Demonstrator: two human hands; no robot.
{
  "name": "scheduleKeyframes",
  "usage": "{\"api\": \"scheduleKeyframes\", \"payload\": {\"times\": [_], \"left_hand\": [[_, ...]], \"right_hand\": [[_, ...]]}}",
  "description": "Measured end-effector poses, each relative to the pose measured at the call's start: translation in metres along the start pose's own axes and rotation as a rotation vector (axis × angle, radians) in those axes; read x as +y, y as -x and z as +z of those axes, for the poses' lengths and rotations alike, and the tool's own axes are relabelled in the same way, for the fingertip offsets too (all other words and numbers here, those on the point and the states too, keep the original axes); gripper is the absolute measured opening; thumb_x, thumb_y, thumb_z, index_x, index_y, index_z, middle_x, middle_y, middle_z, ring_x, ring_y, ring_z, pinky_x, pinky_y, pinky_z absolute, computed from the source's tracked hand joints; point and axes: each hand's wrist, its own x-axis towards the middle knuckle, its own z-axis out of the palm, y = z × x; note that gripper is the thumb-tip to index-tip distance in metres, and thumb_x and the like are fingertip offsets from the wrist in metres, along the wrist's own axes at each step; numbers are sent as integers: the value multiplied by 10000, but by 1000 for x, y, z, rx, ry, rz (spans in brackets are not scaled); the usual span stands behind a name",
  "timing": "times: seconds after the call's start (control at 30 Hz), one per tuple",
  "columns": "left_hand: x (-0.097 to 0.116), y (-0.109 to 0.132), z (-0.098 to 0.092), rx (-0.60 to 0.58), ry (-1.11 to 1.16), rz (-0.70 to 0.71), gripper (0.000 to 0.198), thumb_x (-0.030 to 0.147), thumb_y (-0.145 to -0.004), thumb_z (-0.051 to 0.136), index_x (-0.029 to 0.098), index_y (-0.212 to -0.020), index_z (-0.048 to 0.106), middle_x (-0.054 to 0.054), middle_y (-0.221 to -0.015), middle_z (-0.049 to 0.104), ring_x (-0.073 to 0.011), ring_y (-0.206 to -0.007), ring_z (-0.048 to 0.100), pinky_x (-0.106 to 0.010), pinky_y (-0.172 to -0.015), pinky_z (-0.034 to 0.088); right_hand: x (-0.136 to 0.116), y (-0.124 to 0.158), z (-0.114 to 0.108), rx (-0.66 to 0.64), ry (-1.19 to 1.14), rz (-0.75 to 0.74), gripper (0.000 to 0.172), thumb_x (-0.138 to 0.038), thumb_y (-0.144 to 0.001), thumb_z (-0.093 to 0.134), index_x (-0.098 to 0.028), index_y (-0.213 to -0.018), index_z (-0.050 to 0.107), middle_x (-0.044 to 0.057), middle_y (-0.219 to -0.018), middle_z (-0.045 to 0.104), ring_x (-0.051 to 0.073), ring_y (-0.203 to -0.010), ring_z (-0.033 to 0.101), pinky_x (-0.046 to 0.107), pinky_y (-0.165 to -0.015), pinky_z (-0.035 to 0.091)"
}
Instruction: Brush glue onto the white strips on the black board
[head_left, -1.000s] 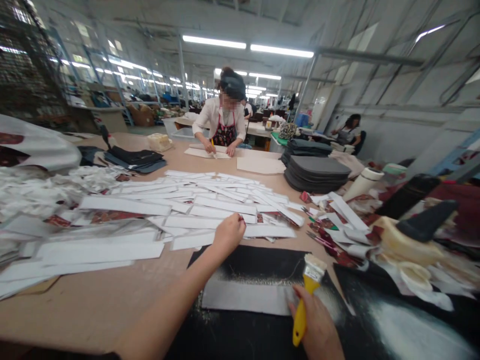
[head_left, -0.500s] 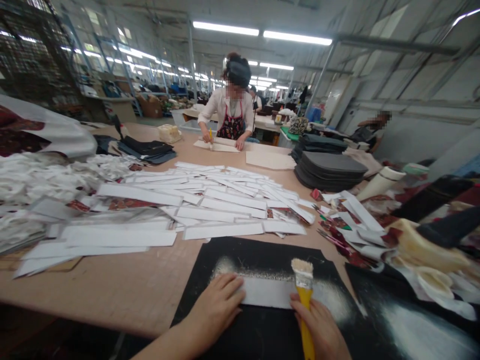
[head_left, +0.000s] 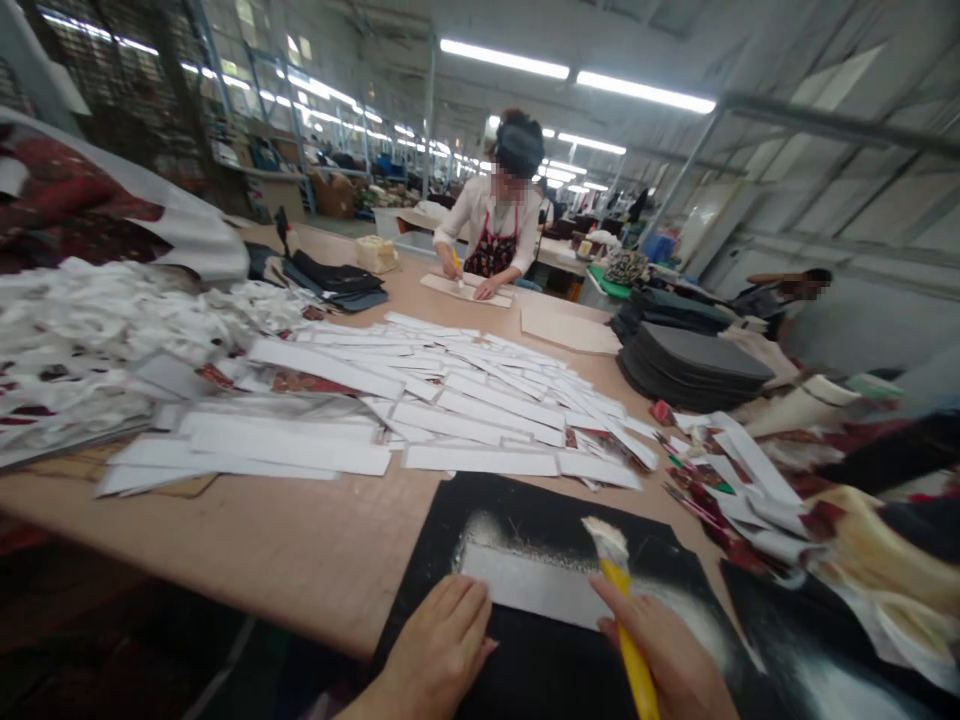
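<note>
A white strip lies flat on a black sheet dusted with pale residue. My left hand rests over the strip's left end, fingers stretched out close together and lying on it. In my right hand is a flat paintbrush with a yellow handle, bristles pointing away from me. Its pale bristles are just above the strip's right end, and a fingertip of the same hand is at the strip's edge. Whether the bristles touch the sheet I cannot tell.
Many white strips are spread across the brown table. White scraps heap up at the left. Dark stacked pieces and cuttings lie at the right. Across the table a person works with a brush.
The camera has turned, so the scene sits further right and tilted. The brush has tipped, bristles leaning left. My left hand has slid lower along the strip's left end.
</note>
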Motion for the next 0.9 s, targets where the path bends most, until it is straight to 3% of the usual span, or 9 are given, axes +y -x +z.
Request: {"api": "scheduleKeyframes", "payload": {"times": [0.13,0.23,0.3,0.4,0.47,0.53,0.7,0.8,0.9], "left_hand": [[-2,5,6,28,9,-24,240,171,-887,405,91,-1021,587,-98,-976,633,-199,-934,586,-312,-821,525],[-3,4,9,35,44,-11,233,168,-880,412,70,-1007,580,-114,-941,622,-214,-920,583,-328,-795,535],[-3,3,10,17,67,-10,219,161,-876,412,72,-981,582,-114,-901,614,-213,-881,583,-332,-760,541],[-4,3,10,-24,78,-27,200,157,-876,413,98,-961,584,-98,-849,603,-200,-836,579,-328,-726,542],[-4,2,10,-16,69,-14,205,165,-880,413,96,-967,585,-101,-854,605,-201,-840,578,-327,-727,540],[-3,2,9,10,50,4,216,163,-886,404,86,-966,590,-109,-879,612,-202,-850,579,-323,-736,535],[-7,1,8,87,4,50,267,174,-913,360,121,-944,620,-71,-881,639,-183,-842,590,-287,-764,503],[-14,1,9,126,-27,111,294,219,-926,349,161,-938,637,-49,-890,656,-164,-837,597,-251,-781,477],[-19,0,8,131,-48,163,314,239,-930,339,187,-933,649,-36,-901,668,-155,-847,599,-229,-798,465]], "right_hand": [[-38,-63,15,-30,-355,147,233,-351,-870,470,-213,-979,623,68,-908,677,184,-833,633,286,-755,510],[-59,-97,32,-187,-475,227,240,-364,-875,438,-209,-928,613,41,-868,674,168,-809,629,259,-721,497],[-65,-110,38,-278,-314,221,230,-347,-863,435,-207,-856,618,25,-738,656,171,-703,615,255,-628,468],[-67,-118,37,-177,19,173,296,-356,-857,406,-193,-696,593,33,-578,580,178,-586,556,271,-562,392],[-69,-117,32,-143,3,114,286,-360,-869,400,-198,-736,595,29,-631,595,170,-629,554,268,-603,380],[-71,-113,27,-212,-74,82,223,-334,-871,425,-212,-809,600,8,-685,615,156,-670,556,258,-641,376],[-68,-92,17,-228,0,204,146,-278,-836,491,-194,-781,597,16,-693,624,162,-684,553,290,-695,372],[-33,-64,2,-226,-219,311,126,-295,-821,523,-228,-874,616,-11,-787,661,144,-748,583,262,-721,396],[27,-22,-30,-213,-195,598,191,-274,-834,444,-202,-823,620,5,-722,661,144,-656,595,243,-620,422]]}}
